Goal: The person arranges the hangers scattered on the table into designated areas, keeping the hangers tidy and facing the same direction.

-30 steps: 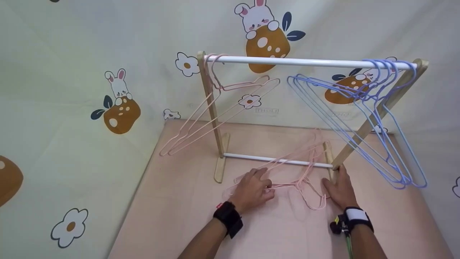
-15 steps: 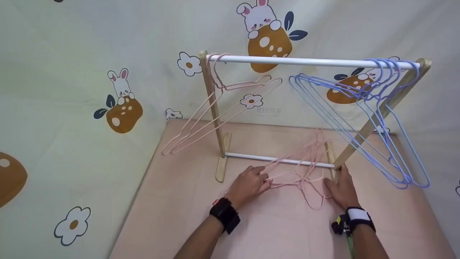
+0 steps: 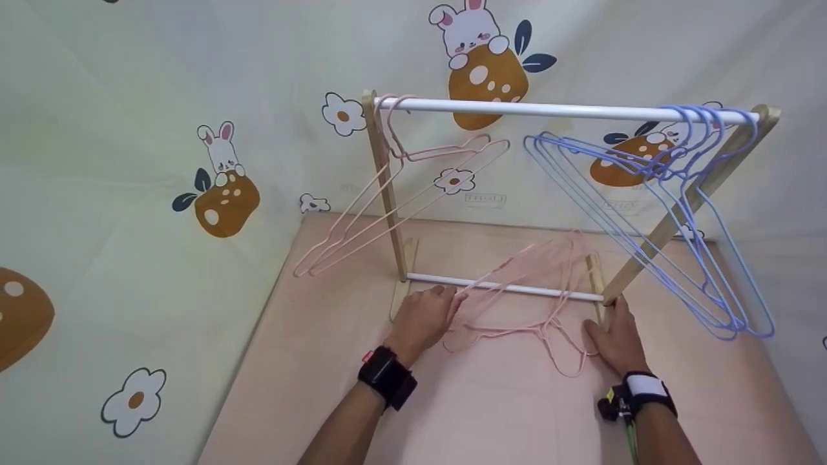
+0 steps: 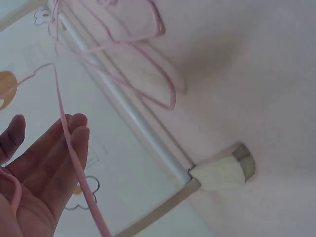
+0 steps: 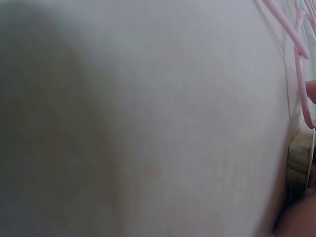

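A pink wire hanger (image 3: 497, 268), blurred in the head view, is raised by my left hand (image 3: 423, 320). In the left wrist view its wire (image 4: 81, 180) crosses the loosely curled fingers, and another stretch lies at the thumb's base. More pink hangers (image 3: 543, 330) lie tangled on the pink surface between my hands. My right hand (image 3: 617, 339) grips the right wooden foot (image 3: 596, 271) of a small clothes rack, thumb on one side and fingers on the other. Only the edge of that hand shows in the right wrist view, beside the foot (image 5: 298, 158).
Two pink hangers (image 3: 404, 155) hang at the left end of the rack's white top rail (image 3: 549, 111). Several blue hangers (image 3: 698, 148) hang at its right end. A white lower bar (image 3: 446, 280) joins the feet. Printed cloth walls (image 3: 278, 58) stand behind and left.
My left hand has moved left and up from the tangled pile, lifting one pink hanger away from the others. The right hand stays on the rack foot.
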`<state>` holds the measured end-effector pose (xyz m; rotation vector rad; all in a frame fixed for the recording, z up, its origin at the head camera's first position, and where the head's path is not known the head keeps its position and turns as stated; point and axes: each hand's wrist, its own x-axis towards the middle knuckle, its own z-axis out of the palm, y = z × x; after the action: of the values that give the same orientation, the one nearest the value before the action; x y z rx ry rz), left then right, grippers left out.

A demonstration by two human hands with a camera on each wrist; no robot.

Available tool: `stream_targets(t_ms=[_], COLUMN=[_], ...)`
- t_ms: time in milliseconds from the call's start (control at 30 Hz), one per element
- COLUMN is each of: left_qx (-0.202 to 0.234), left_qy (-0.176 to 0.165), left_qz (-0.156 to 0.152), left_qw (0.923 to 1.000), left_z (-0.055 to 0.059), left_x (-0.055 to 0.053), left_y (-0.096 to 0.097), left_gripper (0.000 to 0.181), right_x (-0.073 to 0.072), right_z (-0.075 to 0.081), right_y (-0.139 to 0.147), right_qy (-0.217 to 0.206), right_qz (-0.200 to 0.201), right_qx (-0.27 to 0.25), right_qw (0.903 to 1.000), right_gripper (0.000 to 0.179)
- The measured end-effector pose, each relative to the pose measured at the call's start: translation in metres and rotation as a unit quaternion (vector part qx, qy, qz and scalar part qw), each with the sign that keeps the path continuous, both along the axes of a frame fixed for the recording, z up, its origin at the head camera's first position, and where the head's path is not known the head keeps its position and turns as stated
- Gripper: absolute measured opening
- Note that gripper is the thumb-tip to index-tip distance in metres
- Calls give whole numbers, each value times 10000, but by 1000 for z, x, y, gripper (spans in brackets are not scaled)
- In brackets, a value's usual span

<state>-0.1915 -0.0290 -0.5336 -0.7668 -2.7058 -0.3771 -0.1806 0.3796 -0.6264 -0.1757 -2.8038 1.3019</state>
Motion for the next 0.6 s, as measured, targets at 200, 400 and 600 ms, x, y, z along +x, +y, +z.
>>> stream_targets(t_ms=[200,400,600], left_qx=[21,-116,67], left_qy=[503,837,959], left_qz=[247,472,645], left_qw=[9984,9953,9933], left_z=[11,24,44], left_x=[-5,-5,-3], left_y=[-16,-25,-35], left_gripper=[34,35,39], right_x=[-1,-2,-1], right_z=[0,0,-2], right_y=[0,1,0], right_qy=[-30,-74,-136], right_qz=[15,21,-32], right_qx=[15,71,63], right_qw=[10000,9999,9999], right_gripper=[84,85,90])
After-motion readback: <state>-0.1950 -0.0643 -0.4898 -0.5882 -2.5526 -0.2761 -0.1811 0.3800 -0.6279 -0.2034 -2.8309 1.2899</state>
